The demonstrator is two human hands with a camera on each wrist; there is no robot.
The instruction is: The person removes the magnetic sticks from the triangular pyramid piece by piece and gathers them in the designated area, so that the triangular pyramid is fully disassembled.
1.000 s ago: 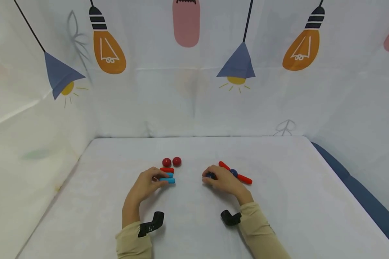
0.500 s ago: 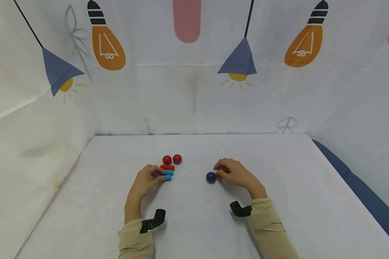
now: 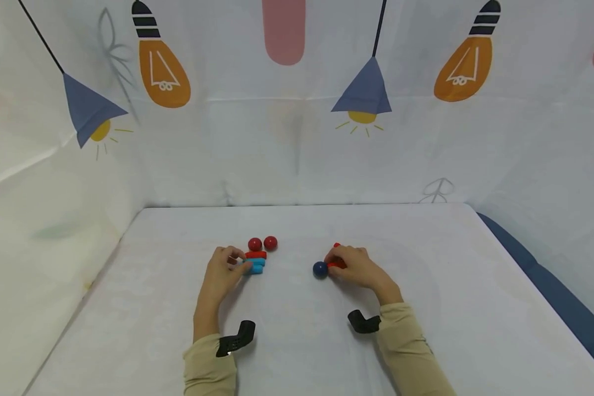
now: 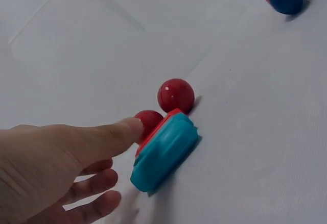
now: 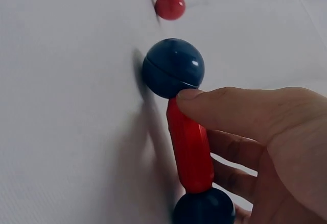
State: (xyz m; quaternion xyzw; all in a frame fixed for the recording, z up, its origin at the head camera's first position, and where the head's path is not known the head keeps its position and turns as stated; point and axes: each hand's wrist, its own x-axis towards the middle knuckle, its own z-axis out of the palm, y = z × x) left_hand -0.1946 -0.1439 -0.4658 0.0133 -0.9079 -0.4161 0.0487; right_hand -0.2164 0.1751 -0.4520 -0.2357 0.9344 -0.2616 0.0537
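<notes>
My right hand (image 3: 358, 269) pinches a red stick (image 5: 190, 147), thumb near one end and fingers behind. A dark blue ball (image 5: 174, 68) meets the stick's thumb end. Another dark blue ball (image 5: 204, 208) sits at the other end, hidden by the hand in the head view. My left hand (image 3: 223, 272) is beside a row of short sticks, thumb tip at the left end of the turquoise sticks (image 3: 255, 266), fingers loosely bent. A red stick (image 3: 256, 254) lies against them on the far side.
Two red balls (image 3: 263, 243) lie just beyond the left row of sticks. The white-covered table (image 3: 297, 341) ends at a white printed cloth (image 3: 297, 148) behind. Black wrist cameras (image 3: 237, 338) stick out from both sleeves.
My right hand has let the dark blue ball go and moved right onto the red stick. My left hand's fingers have drawn back slightly from the turquoise sticks.
</notes>
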